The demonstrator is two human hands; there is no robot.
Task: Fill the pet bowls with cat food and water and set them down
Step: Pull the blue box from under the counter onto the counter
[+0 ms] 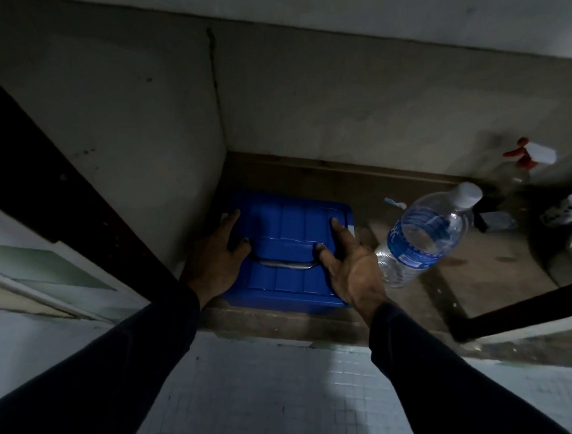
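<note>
Blue bin lid [286, 246] sits low in the open cupboard, left hand [215, 256] and right hand [348, 265] flat on its two ends, fingers straight, gripping nothing. Just right of the lid, the water bottle [421, 236] stands tilted; a careless lift could topple it.

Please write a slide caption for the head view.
Both hands, left and right, on a blue lidded bin beside a water bottle.
</note>
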